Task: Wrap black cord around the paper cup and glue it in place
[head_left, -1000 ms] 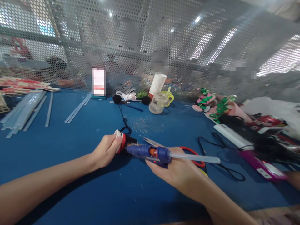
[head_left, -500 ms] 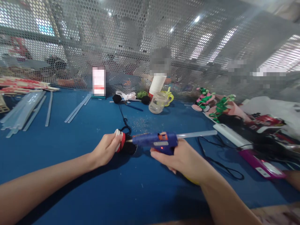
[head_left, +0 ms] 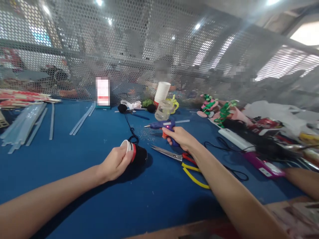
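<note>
My left hand [head_left: 115, 163] is closed around the white-rimmed end of a paper cup [head_left: 140, 155], which lies tilted on its side. Black yarn covers much of the cup, with a red band near its rim. A black strand [head_left: 134, 136] runs from beside the cup toward a dark yarn ball [head_left: 122, 108]. Farther right, my right hand [head_left: 179, 136] grips a blue glue gun [head_left: 159, 125] by its handle. The nozzle points left, away from the cup, and a clear glue stick sticks out of the back. Scissors [head_left: 171, 154] with red and yellow handles lie below my right wrist.
Loose glue sticks [head_left: 23, 122] lie at the left. A lit phone [head_left: 103, 91], a stack of white cups [head_left: 162, 91] and a clear plastic cup [head_left: 163, 111] stand at the back. At the right are a purple power strip [head_left: 264, 166] and another person's arm [head_left: 301, 181].
My right hand has carried the glue gun away from the cup, toward the back of the table, uncovering the scissors. My left hand still holds the cup, now turned slightly.
</note>
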The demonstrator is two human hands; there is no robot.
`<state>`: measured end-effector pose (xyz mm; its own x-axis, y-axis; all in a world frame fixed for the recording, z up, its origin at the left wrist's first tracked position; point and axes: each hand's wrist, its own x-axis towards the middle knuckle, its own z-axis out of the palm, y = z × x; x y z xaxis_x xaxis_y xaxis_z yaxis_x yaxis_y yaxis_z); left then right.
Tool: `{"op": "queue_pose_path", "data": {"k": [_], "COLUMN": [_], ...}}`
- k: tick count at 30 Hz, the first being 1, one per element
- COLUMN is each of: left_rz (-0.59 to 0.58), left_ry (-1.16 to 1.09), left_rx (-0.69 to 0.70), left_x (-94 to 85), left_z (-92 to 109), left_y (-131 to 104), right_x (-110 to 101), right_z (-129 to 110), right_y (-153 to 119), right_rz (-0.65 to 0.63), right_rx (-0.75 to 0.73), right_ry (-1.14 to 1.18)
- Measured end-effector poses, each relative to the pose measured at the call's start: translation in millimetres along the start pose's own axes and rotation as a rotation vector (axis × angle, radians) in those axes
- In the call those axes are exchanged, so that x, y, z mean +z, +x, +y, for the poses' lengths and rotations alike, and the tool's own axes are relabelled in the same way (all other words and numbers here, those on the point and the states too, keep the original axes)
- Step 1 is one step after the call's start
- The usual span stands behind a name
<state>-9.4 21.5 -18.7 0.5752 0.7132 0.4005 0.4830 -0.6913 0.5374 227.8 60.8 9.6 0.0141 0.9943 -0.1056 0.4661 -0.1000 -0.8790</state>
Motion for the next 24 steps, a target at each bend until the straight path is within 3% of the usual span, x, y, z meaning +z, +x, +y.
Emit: {"op": "queue_pose_path", "data": {"k": [7,13,15,18,21,24], "left_rz": [0.035,0.046,0.051,0.043,0.022,0.009], "left_ry": [0.072,0.099,0.112,0.142,0.179,0.183], "left_rx": [0.297,0.370,0.377,0.401,0.412,0.447], "left_x": [-3.7,-5.3,-5.0,-4.3,-3.9,-3.6], "left_z": [5.2,10.4,10.2,9.9,10.5,11.0], "left_y": [1.5,3.0,3.3,3.3,3.3,4.0], "right_x": [3.1,9.8,18.8,35.5,47.6,50.4], "right_z": [19.5,3.8,-8.4,-28.1,-45.0,-56.2], "right_y": [40.4,30.6,16.9,-5.7,-22.0,-28.6], "right_rz": [0.133,0.269,0.210,0.023,-0.326,-0.390], "right_rx": [0.074,-0.019,-0.107,-0.215,-0.402,-0.430], "right_ry": [-0.247,-0.499,-0.513,-0.477,-0.314,-0.273]}}
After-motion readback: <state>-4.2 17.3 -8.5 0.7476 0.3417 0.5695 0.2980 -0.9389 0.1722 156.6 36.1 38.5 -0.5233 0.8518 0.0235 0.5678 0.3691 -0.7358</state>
